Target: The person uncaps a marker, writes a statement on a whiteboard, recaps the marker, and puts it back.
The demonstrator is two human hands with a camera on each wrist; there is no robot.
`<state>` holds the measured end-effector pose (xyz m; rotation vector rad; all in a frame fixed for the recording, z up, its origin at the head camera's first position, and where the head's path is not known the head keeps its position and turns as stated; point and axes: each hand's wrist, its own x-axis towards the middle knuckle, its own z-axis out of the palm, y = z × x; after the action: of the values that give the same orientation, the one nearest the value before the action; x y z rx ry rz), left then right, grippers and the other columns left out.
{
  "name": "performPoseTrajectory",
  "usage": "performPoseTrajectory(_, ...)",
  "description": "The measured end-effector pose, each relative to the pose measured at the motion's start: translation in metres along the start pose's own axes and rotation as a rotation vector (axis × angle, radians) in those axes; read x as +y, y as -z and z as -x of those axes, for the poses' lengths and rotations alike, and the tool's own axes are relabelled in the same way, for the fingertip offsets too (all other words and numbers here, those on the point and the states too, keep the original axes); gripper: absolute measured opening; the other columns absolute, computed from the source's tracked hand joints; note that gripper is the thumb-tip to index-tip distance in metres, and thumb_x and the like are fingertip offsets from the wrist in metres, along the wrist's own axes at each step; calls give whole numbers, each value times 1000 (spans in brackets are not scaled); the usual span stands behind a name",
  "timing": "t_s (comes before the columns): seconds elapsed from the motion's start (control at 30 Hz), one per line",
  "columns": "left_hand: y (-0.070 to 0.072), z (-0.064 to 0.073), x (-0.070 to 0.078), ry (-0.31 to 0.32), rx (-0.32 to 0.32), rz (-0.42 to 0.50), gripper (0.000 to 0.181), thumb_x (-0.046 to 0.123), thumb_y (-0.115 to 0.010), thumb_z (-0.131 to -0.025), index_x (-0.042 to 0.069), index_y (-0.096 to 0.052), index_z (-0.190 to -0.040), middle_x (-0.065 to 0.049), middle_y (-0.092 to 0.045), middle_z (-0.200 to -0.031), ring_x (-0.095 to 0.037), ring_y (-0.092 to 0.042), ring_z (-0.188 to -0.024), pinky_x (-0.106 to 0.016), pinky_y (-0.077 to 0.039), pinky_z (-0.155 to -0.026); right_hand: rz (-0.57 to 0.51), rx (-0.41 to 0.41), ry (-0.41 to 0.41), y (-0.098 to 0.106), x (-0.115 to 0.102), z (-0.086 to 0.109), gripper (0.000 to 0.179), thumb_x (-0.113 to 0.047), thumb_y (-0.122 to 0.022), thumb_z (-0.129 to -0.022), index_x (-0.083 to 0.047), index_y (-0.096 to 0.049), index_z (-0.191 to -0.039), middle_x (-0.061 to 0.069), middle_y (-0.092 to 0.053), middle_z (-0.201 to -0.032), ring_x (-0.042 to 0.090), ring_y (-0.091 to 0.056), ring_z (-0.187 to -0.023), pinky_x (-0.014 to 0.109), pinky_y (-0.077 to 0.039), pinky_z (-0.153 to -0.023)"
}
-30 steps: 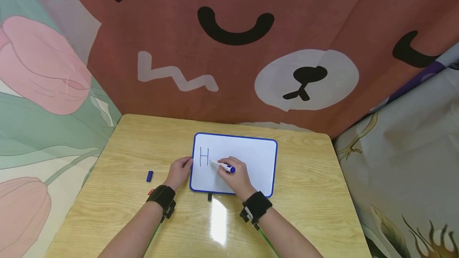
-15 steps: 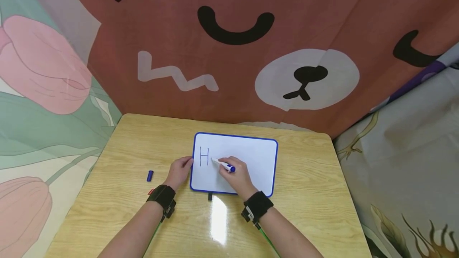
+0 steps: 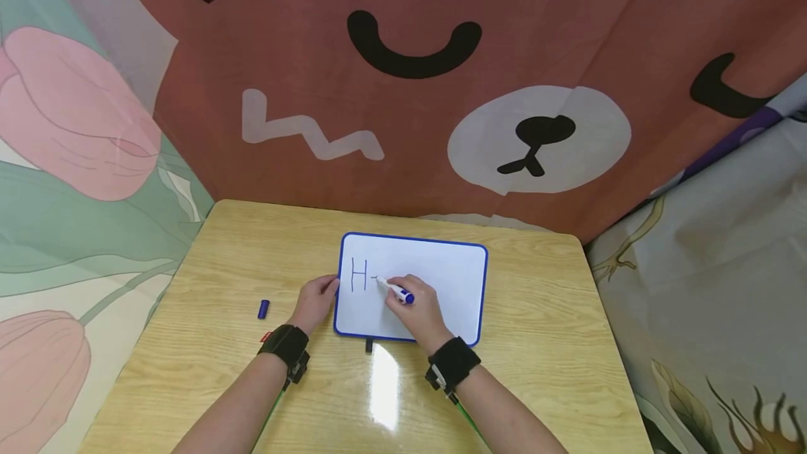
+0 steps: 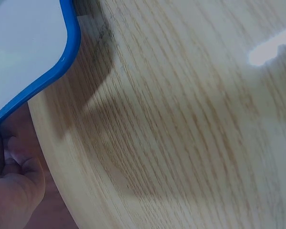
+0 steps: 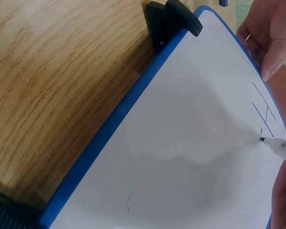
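A whiteboard (image 3: 454,279) with a blue frame lies on the wooden table, a blue letter H (image 3: 359,275) drawn at its left. My right hand (image 3: 421,308) pinches a white marker (image 3: 396,291) with a blue end. In the right wrist view the marker's blue tip (image 5: 262,139) meets the board at the end of a short stroke beside the H. My left hand (image 3: 313,305) grips the board's left edge, thumb at the frame. In the left wrist view that hand's curled fingers (image 4: 19,164) are at the blue frame, partly hidden beneath it.
A blue marker cap (image 3: 263,310) lies on the table, left of my left hand. A black clip-like piece (image 5: 174,21) sits on the board's near edge. Behind the table (image 3: 536,328) hangs a brown curtain (image 3: 302,181) with a bear print.
The marker tip has moved slightly right and up, and a short horizontal stroke now shows right of the H. My left hand and the board have stayed in place.
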<state>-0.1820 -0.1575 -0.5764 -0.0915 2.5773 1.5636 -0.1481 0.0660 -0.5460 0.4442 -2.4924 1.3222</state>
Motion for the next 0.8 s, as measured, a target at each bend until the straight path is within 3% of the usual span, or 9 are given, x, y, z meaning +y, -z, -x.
performPoseTrajectory(0.4, 0, 0, 1, -1, 8, -19, 35, 19, -47, -100, -4, -59, -124, -21, -61, -124, -32, -57, -117, -44, -49, -96, 21, 41, 26, -2, -1, -1, 16, -12, -66, -83, -11, -72, -98, -5, -66, -85, 5, -58, -73, 17, -53, -62)
performPoseTrajectory(0.8, 0, 1, 2, -13, 23, -28, 34, 18, -48, -100, -6, -60, -122, -22, -62, -122, -33, -58, -115, -45, -50, -94, 6, 25, 9, -4, -1, -3, 19, -9, -68, -83, -10, -72, -102, -5, -66, -88, 6, -59, -77, 20, -54, -67)
